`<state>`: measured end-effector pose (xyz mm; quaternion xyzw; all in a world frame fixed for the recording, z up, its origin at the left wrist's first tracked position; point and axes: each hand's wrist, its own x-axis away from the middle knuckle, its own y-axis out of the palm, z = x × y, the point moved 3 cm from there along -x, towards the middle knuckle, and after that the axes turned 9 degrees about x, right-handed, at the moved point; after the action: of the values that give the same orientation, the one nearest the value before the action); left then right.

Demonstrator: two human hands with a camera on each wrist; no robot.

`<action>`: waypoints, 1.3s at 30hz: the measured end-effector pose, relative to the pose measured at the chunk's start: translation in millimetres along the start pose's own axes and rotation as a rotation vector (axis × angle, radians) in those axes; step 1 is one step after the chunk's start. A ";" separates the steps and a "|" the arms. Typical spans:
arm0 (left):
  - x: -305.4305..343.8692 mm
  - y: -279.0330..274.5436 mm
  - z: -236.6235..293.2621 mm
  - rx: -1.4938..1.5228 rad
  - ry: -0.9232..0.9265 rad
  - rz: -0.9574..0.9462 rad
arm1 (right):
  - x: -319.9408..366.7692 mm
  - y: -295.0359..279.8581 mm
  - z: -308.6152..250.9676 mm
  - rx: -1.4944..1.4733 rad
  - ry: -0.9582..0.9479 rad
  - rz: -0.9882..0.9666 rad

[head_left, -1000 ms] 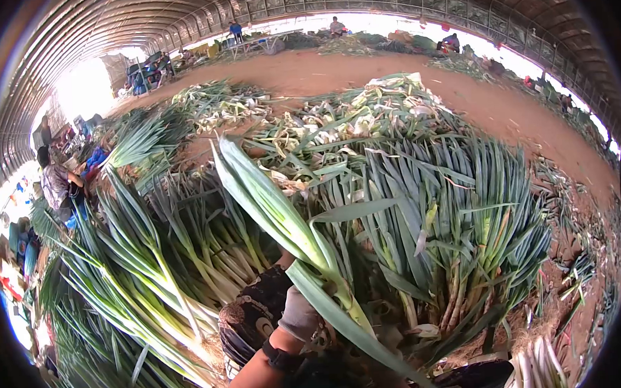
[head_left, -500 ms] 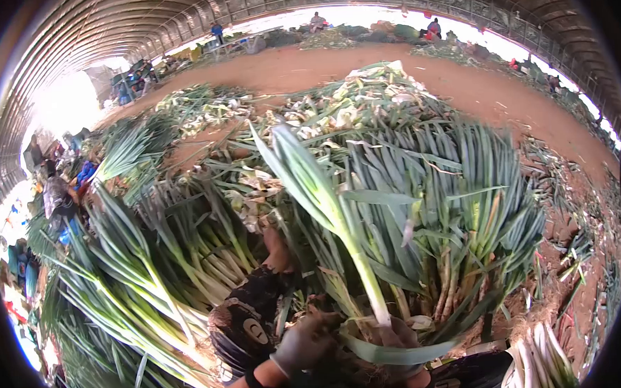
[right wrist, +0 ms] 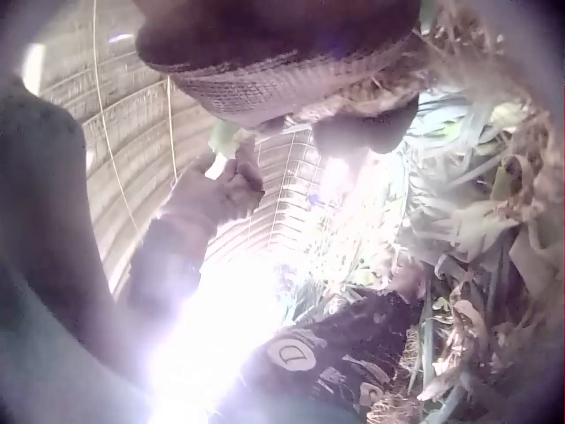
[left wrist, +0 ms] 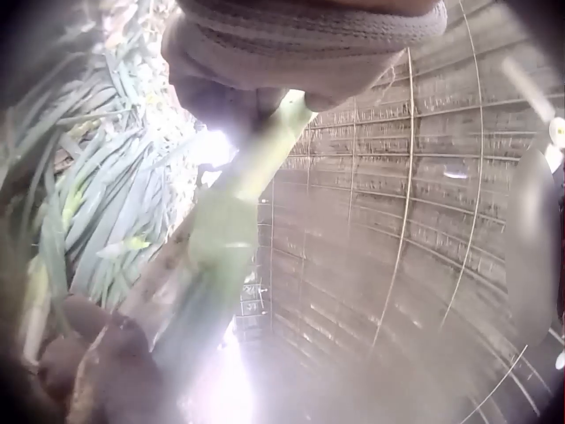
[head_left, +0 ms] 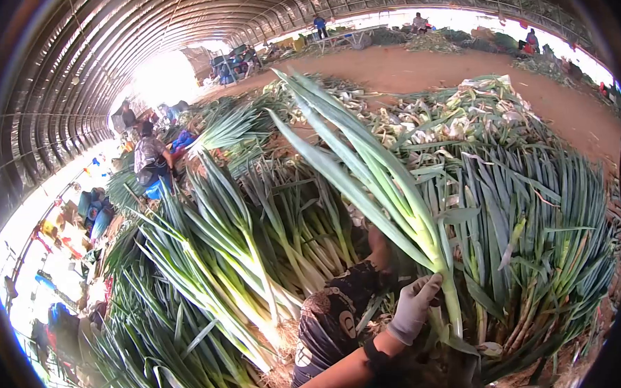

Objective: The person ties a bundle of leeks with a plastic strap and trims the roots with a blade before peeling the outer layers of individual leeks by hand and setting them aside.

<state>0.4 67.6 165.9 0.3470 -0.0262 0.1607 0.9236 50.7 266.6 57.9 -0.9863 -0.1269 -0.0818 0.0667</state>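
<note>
In the head view, my gloved left hand (head_left: 412, 306) pinches a long green onion (head_left: 393, 190) partway up its stalk, between thumb and fingertips. Its broad leaves fan up to the left, and the pale lower end points down. A loose outer leaf (head_left: 450, 337) hangs beside that end. My right hand (right wrist: 300, 79), also gloved, has its fingers curled at the onion's lower end in the right wrist view, with fine roots (right wrist: 450, 40) beside it. From the head camera the right hand is mostly hidden in shadow. A dark patterned sleeve or trouser leg (head_left: 330, 325) lies beside the left forearm.
Upright green onions (head_left: 533, 219) stand packed at the right. More green onions (head_left: 237, 266) lean at the left, roots toward me. Stripped leaves (head_left: 466, 114) lie heaped behind. A seated person (head_left: 151, 159) is at the left, under an arched roof (head_left: 144, 35).
The head view has turned left. My left hand dropped toward the onion's lower end half a second ago; now it is higher and pinches the stalk. The onion leans left again.
</note>
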 end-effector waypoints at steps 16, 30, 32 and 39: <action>22.9 -29.5 -6.9 0.210 -0.085 0.007 | 27.3 19.4 -5.3 0.478 -0.363 -0.331; 23.6 12.7 43.8 -0.001 -0.075 -0.256 | 52.1 10.1 -19.5 0.233 -0.107 -0.560; 18.0 3.9 39.3 -0.010 -0.113 -0.240 | 50.6 12.2 -32.6 0.026 0.071 -0.643; 6.7 1.5 21.4 0.039 -0.067 0.091 | 49.1 27.3 -55.9 -0.189 0.389 -0.360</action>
<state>7.7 56.7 184.1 0.3685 -0.0696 0.1915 0.9070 96.7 243.7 118.2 -0.9155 -0.2766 -0.2915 -0.0179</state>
